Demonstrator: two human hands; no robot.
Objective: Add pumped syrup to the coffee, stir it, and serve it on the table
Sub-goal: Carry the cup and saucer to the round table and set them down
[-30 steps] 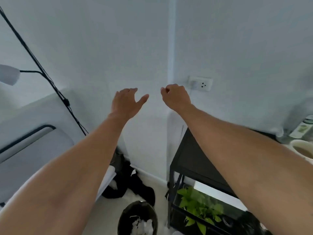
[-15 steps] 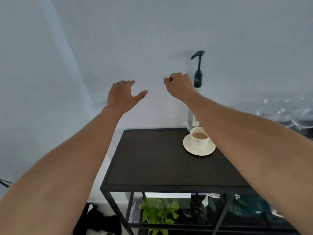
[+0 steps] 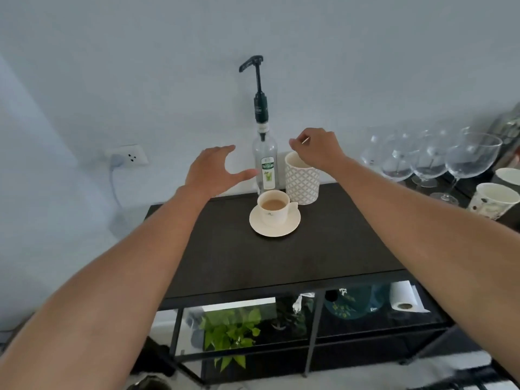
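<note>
A white cup of milky coffee (image 3: pixel 274 208) stands on a white saucer (image 3: pixel 275 228) at the back of the black table (image 3: pixel 253 263). Right behind it is a clear syrup bottle (image 3: pixel 266 161) with a tall black pump (image 3: pixel 254 66). My left hand (image 3: pixel 216 170) hovers spread, just left of the bottle, thumb toward it, touching nothing. My right hand (image 3: pixel 316 149) hangs with curled fingers over a patterned white holder (image 3: pixel 302 184) beside the bottle. A thin pale stick (image 3: pixel 306 140) shows at its fingertips; I cannot tell whether the fingers touch it.
Several wine glasses (image 3: pixel 427 156) and paper cups (image 3: pixel 495 199) crowd the surface to the right. A wall socket with a plug (image 3: pixel 126 156) is at the left. Under the tabletop sit a green plant (image 3: pixel 228 330) and a paper roll (image 3: pixel 402 296).
The view has swung right and down, bringing the whole table, bottle and glasses into sight. Both hands have dropped lower toward the bottle and holder, keeping the same poses.
</note>
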